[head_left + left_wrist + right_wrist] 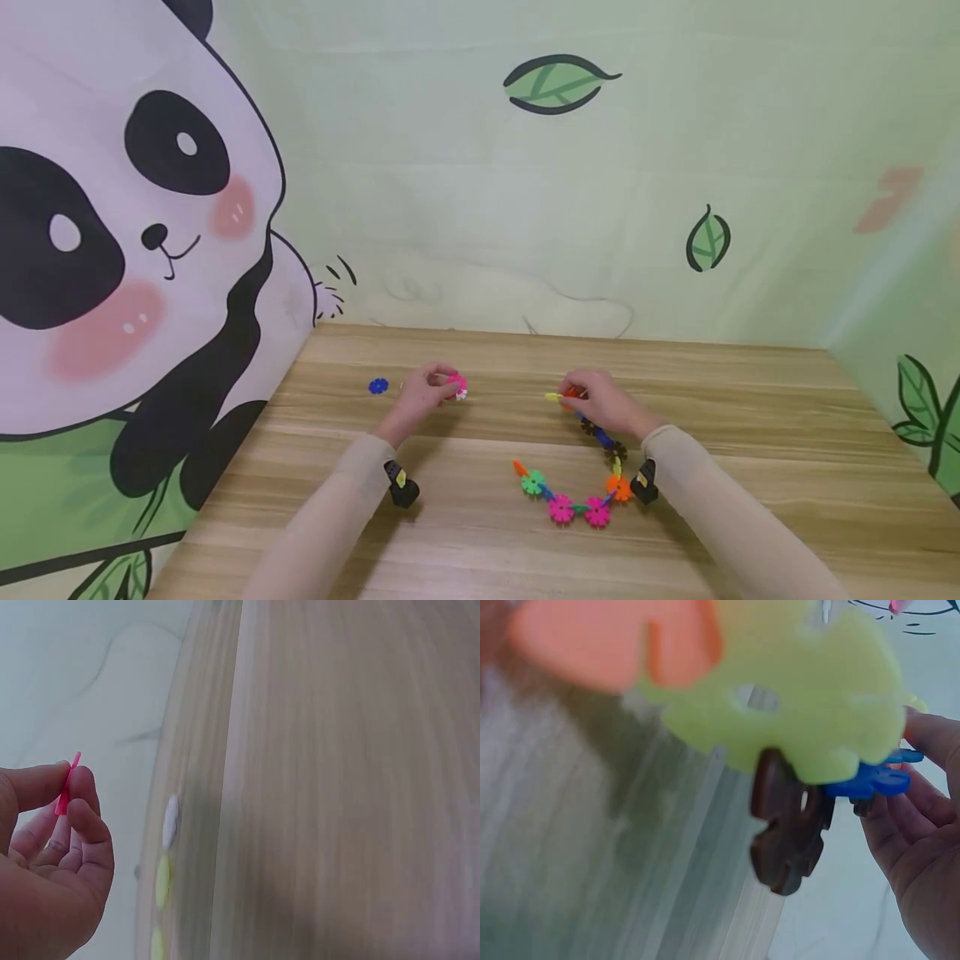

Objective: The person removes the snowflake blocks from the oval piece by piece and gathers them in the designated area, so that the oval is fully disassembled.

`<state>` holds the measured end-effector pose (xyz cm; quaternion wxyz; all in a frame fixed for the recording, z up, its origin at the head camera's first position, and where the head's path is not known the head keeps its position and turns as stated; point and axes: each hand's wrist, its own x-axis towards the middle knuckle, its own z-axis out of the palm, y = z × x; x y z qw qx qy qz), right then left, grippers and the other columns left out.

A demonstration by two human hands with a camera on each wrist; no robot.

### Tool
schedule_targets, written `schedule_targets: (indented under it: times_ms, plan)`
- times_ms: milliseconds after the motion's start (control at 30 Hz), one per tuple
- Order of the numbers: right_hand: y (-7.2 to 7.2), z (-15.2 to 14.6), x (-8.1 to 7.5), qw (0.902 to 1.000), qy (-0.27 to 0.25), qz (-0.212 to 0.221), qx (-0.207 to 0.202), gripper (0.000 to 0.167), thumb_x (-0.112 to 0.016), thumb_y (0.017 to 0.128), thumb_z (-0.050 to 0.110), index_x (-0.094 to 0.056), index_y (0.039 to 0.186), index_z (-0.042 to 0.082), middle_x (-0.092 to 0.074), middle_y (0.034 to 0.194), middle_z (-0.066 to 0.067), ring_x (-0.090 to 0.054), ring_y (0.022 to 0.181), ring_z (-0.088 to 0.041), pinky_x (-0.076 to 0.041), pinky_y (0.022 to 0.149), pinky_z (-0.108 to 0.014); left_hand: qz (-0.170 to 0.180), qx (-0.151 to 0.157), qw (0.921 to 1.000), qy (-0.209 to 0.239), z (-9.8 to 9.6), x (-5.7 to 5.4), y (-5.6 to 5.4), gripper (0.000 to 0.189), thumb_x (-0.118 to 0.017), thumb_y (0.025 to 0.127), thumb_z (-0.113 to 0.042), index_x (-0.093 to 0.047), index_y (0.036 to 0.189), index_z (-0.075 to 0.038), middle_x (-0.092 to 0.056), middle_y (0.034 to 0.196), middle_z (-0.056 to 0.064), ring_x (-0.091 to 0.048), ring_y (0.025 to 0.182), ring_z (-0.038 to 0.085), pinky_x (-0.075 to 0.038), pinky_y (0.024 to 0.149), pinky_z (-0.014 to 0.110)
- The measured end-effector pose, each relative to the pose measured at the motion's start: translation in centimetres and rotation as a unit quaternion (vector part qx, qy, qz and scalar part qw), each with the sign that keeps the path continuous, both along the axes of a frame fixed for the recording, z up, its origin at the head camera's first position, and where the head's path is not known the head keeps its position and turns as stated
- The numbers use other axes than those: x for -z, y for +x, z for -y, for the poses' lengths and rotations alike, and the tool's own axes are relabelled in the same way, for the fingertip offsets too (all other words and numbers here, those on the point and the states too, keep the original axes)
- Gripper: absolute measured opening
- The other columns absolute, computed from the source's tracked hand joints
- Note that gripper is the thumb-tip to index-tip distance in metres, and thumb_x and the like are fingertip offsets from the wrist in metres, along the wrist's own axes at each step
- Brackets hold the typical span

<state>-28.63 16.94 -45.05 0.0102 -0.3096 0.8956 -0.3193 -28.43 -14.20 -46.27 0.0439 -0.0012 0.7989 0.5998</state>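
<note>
My left hand (422,397) pinches a pink snowflake disc (67,789) between thumb and fingers, edge-on in the left wrist view. Toward the right, my right hand (609,405) grips one end of a chain of linked snowflake discs, where a yellow disc (552,397) sticks out past an orange one partly hidden by the fingers. From that hand the chain curves down through blue and brown discs (787,825), then an orange disc (618,488) and two pink discs (561,508), to a green disc (532,482) and an orange end piece (521,469).
A loose blue disc (378,386) lies left of my left hand. White (171,821) and yellow discs (163,881) rest on the wooden table (750,417) near its far edge. Behind the table hangs a pale green backdrop (450,167) with a printed panda.
</note>
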Motion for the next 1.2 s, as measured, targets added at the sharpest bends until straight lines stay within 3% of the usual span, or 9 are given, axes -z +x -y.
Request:
schedule_targets:
  times_ms: [300, 600, 967, 1200]
  plan:
    - [0.0, -0.2, 0.2, 1.0, -0.003, -0.003, 0.0, 0.005, -0.065, 0.09, 0.01, -0.067, 0.09, 0.006, -0.064, 0.084, 0.004, -0.059, 0.076, -0.011, -0.051, 0.068, -0.03, 0.009, -0.016, 0.9997, -0.018, 3.5, 0.1, 0.5, 0.035, -0.064, 0.089, -0.004, -0.056, 0.121, 0.004, -0.063, 0.096, 0.013, -0.062, 0.085, 0.023, -0.05, 0.079, 0.039]
    - [0.0, -0.3, 0.2, 1.0, -0.002, 0.0, 0.001, 0.004, -0.065, 0.089, 0.009, -0.067, 0.091, 0.006, -0.064, 0.084, 0.004, -0.06, 0.076, -0.01, -0.051, 0.068, -0.029, 0.006, 0.003, 0.9982, -0.059, 6.9, 0.4, 1.1, 0.039, -0.066, 0.086, -0.001, -0.055, 0.122, 0.006, -0.061, 0.106, 0.019, -0.059, 0.092, 0.024, -0.049, 0.082, 0.035]
    - [-0.1, -0.3, 0.2, 0.9999, -0.005, -0.01, -0.004, 0.006, -0.065, 0.089, 0.011, -0.068, 0.092, 0.006, -0.064, 0.082, 0.006, -0.06, 0.074, -0.009, -0.051, 0.066, -0.028, -0.018, 0.022, 0.9909, -0.132, 9.1, 0.8, 1.8, 0.04, -0.07, 0.082, 0.001, -0.056, 0.119, 0.009, -0.06, 0.103, 0.021, -0.058, 0.091, 0.028, -0.052, 0.076, 0.034]
    - [-0.1, -0.2, 0.0, 1.0, 0.0, 0.005, 0.004, 0.006, -0.064, 0.09, 0.012, -0.067, 0.093, 0.007, -0.063, 0.083, 0.006, -0.059, 0.075, -0.01, -0.05, 0.067, -0.029, -0.023, 0.013, 0.9819, -0.187, 10.2, 1.1, 1.9, 0.04, -0.072, 0.078, 0.002, -0.059, 0.115, 0.009, -0.063, 0.098, 0.019, -0.058, 0.088, 0.026, -0.05, 0.073, 0.029]
